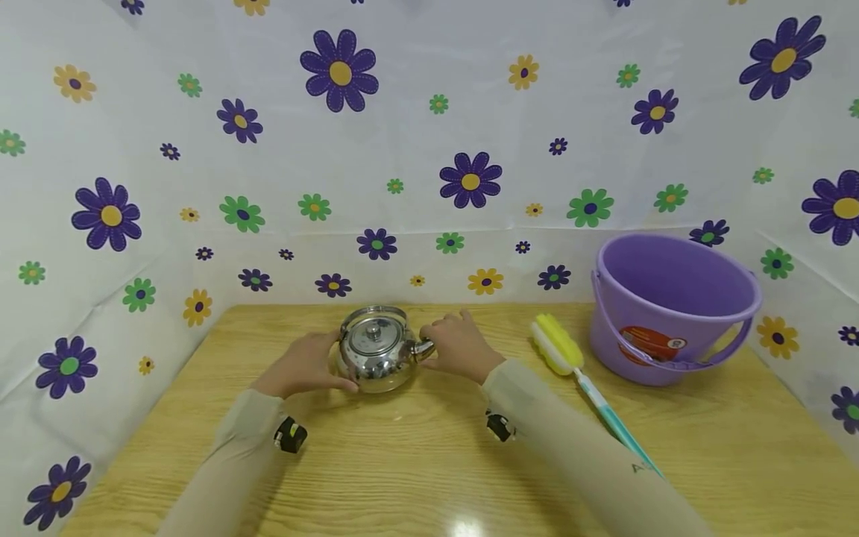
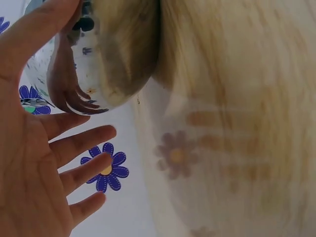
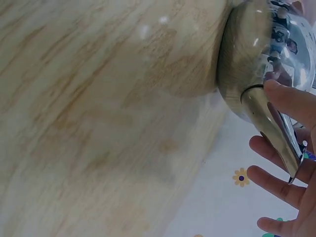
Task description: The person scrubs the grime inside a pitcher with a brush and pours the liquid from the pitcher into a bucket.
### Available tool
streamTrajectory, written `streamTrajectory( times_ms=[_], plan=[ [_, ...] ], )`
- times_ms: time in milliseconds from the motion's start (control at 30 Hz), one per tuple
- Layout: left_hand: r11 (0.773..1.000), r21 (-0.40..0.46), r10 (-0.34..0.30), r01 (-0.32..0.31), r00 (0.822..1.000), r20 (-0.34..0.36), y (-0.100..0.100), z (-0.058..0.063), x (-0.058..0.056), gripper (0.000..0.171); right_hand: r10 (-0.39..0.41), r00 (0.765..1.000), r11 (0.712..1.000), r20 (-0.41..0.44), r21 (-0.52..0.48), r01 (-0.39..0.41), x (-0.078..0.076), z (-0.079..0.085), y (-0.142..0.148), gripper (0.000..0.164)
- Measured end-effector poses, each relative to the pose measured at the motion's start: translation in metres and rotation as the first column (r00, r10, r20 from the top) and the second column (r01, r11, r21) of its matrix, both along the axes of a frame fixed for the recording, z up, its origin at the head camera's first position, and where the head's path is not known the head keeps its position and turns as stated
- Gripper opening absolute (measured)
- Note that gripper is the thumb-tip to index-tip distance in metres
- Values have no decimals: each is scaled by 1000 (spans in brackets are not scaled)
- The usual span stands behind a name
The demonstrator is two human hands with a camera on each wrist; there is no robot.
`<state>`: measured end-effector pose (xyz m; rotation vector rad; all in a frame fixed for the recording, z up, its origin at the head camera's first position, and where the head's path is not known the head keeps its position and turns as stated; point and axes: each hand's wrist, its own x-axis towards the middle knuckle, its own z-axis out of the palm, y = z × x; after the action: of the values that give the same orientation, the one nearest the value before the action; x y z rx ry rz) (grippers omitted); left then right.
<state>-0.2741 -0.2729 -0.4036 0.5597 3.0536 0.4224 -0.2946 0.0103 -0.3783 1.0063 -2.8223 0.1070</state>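
1. Steel gleams centre stage: the kettle (image 1: 379, 367) sits upright towards the far edge of the surface (image 1: 403, 462), its lid (image 1: 373, 336) on.
2. Left grip (image 1: 309, 365) is spread, thumb along the kettle's near flank, the other fingers straight.
3. Right grip (image 1: 459, 347), though, seems to pinch the spout (image 3: 269, 123) between thumb and forefinger, remaining fingers loose!
4. Progress check: contact is made on both sides; neither side is released, so the handling looks unfinished.
5. Over on the right, the yellow-headed brush (image 1: 562, 349) lies near the purple bucket (image 1: 684, 322), neither one in hand.

mirror-glossy metal kettle (image 1: 377, 358), smooth wood-grain table (image 1: 389, 470)
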Motion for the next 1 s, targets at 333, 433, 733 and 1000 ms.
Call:
streamTrajectory(
  times_ms=[333,433,733,1000],
  plan=[
    [961,274,-19,-28,985,169,8,-9,-2,119,9,999,996,34,-93,-6,-3,-11,3,33],
    [958,284,-20,-26,987,159,11,-10,-1,116,12,1000,992,19,-129,-9,-1,-13,5,32],
    [956,291,-60,20,990,130,21,-8,16,99,30,996,991,-85,-126,-40,21,-10,16,31],
    [970,244,-20,7,998,52,38,6,41,109,53,981,986,-185,-143,-80,43,-5,34,29]
  ],
)
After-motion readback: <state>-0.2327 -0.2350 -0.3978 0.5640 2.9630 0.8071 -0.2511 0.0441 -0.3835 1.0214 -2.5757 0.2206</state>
